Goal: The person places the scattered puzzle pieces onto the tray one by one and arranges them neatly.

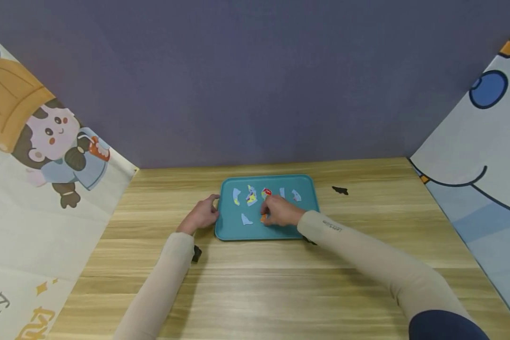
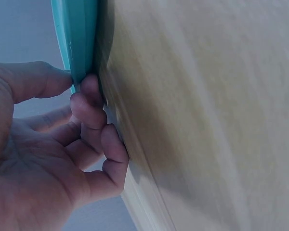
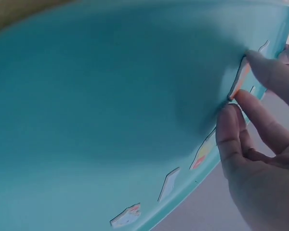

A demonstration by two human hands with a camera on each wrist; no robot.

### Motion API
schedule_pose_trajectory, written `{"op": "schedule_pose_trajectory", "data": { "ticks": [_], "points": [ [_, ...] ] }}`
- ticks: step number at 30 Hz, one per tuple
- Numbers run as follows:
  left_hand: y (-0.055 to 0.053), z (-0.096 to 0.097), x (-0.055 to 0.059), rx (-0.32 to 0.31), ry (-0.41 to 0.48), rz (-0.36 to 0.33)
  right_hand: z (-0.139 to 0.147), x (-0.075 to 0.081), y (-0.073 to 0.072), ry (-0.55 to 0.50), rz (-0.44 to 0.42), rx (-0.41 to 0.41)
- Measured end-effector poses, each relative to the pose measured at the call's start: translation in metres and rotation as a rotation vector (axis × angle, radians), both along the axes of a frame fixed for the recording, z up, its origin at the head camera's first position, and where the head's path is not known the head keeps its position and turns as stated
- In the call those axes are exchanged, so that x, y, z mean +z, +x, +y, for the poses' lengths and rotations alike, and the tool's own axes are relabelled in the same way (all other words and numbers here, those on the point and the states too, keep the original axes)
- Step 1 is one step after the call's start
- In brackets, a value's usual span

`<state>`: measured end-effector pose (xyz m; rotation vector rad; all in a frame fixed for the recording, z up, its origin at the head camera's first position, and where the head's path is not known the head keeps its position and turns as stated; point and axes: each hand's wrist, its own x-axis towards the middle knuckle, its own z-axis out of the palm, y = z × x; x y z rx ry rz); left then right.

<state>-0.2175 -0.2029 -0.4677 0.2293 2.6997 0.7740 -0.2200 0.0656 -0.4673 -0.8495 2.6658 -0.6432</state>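
A teal tray (image 1: pixel 233 233) lies on the wooden table, with several flat, irregular puzzle pieces on it. My left hand (image 1: pixel 203 215) grips the tray's left rim, thumb (image 2: pixel 43 82) on the edge and fingers curled beneath. Over the tray, my right hand (image 1: pixel 280 211) pinches an orange puzzle piece (image 3: pixel 240 79) between thumb and fingertips, at or just above the surface. A pale piece (image 1: pixel 246 219) lies to its left. Behind the hand is a row with a light-blue and yellow piece (image 1: pixel 236 196), a multicoloured piece (image 1: pixel 251 195) and a red-and-yellow piece (image 1: pixel 267 192).
Two pale pieces, one narrow (image 1: pixel 282 192) and one at the right end (image 1: pixel 296 195), also lie on the tray. A dark flat piece (image 1: pixel 340 190) is on the table right of it. Other dark bits (image 1: pixel 197 254) show partly beside each forearm. A grey-blue wall (image 1: pixel 263 94) stands behind.
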Motion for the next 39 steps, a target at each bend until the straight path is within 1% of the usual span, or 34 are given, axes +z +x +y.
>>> {"op": "schedule_pose_trajectory", "data": {
  "ticks": [3,6,15,18,21,24,29,32,39],
  "points": [
    [0.000,0.000,0.000,-0.005,-0.002,0.003,0.004,0.000,0.000,-0.028,0.018,0.002],
    [0.000,0.000,0.001,-0.006,-0.002,0.004,0.009,0.003,0.000,-0.055,0.027,-0.014],
    [0.001,0.000,0.002,-0.007,0.005,-0.004,0.031,0.019,0.001,-0.112,0.006,-0.073],
    [0.001,0.000,0.002,-0.007,0.006,0.000,0.044,0.026,-0.003,-0.142,-0.010,-0.107],
    [0.001,0.000,0.003,-0.005,0.004,-0.002,0.060,0.032,-0.008,-0.150,-0.025,-0.158],
    [0.001,0.000,0.003,-0.003,0.002,-0.006,0.078,0.036,-0.013,-0.167,-0.032,-0.201],
    [0.000,-0.001,0.002,-0.006,-0.002,-0.006,0.112,0.036,-0.020,-0.202,-0.024,-0.245],
    [-0.001,-0.001,0.002,-0.003,-0.003,-0.005,0.129,0.034,-0.021,-0.205,-0.004,-0.274],
    [-0.002,-0.001,0.000,-0.004,-0.006,0.003,0.164,0.023,-0.027,-0.198,0.046,-0.339]
  ]
}}
